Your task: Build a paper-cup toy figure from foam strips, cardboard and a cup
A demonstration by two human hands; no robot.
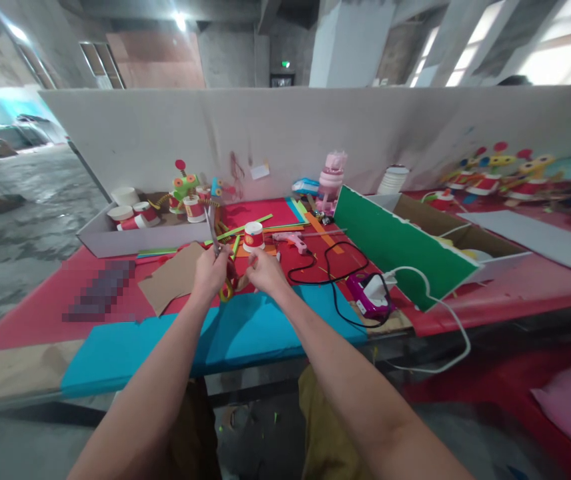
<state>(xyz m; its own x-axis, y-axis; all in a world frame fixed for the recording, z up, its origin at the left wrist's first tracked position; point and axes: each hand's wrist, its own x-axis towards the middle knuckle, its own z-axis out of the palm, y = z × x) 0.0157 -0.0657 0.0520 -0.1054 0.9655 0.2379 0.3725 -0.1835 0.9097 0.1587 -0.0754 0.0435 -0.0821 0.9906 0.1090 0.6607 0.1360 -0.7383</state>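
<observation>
My left hand [210, 270] is closed around a pair of scissors [211, 230], whose blades point up and away from me. A yellow handle loop [226, 291] shows below my fingers. My right hand [266, 272] is just to the right, its fingertips pinched together and turned toward the scissors; what they hold, if anything, is too small to tell. Just beyond both hands stands a red and white paper cup [254, 237]. A pink glue gun [291, 240] lies to the right of the cup. Under my wrists is a blue sheet [255, 337].
Brown cardboard [173, 277] lies to the left. Behind it a white box [125, 241] holds cups and a green-headed figure [185, 187]. A purple power strip [369, 297] with looping cords sits at right, near a green-sided box [395, 247]. A white partition [285, 127] runs behind.
</observation>
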